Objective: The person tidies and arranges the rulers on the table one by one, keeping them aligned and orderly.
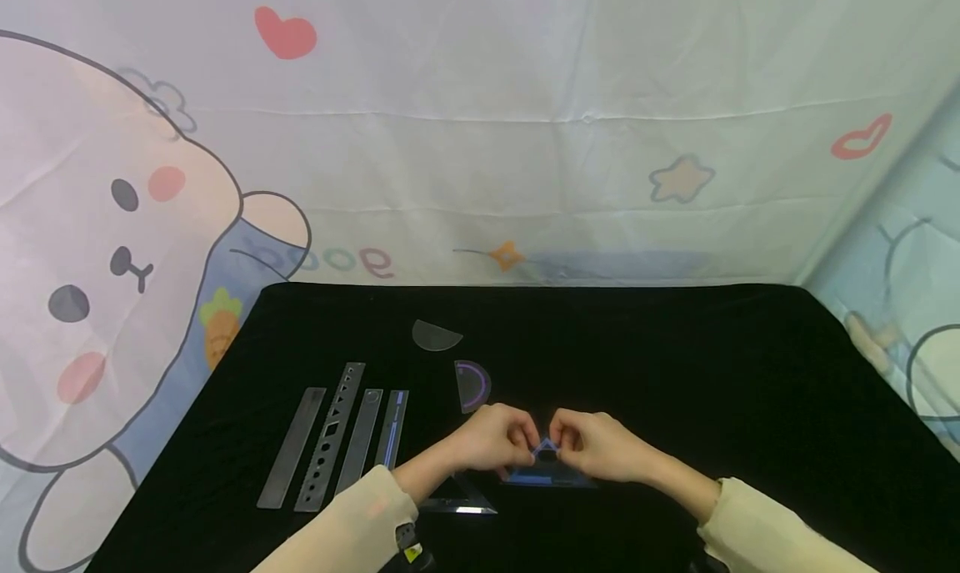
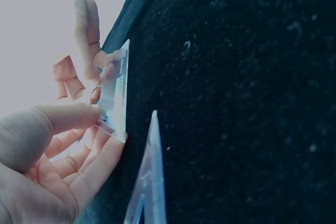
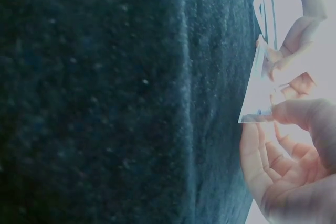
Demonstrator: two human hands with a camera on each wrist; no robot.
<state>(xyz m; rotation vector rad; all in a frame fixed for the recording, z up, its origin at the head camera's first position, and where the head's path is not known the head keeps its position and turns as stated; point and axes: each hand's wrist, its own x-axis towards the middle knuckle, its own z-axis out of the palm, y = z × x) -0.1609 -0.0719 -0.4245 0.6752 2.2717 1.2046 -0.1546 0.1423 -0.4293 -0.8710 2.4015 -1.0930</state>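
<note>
A clear set square [image 1: 551, 473] with blue markings is held between both hands above the black cloth. My left hand [image 1: 495, 436] pinches its left side, thumb on the near face, as the left wrist view shows. On the opposite side, my right hand [image 1: 603, 446] pinches it between thumb and fingers. In the right wrist view the set square [image 3: 257, 93] appears tilted, its long edge toward the cloth. Another clear set square [image 1: 472, 498] lies on the cloth under the left forearm, partly hidden by it; its pointed corner [image 2: 152, 150] shows in the left wrist view.
Left of the hands lie several rulers: a plain one [image 1: 292, 448], one with cut-out shapes [image 1: 330, 435], a narrower one [image 1: 362, 439] and a blue-marked one [image 1: 393, 427]. Two protractors, one clear [image 1: 435, 336] and one purple-marked [image 1: 472, 386], lie farther back. A printed curtain [image 1: 480, 123] hangs behind.
</note>
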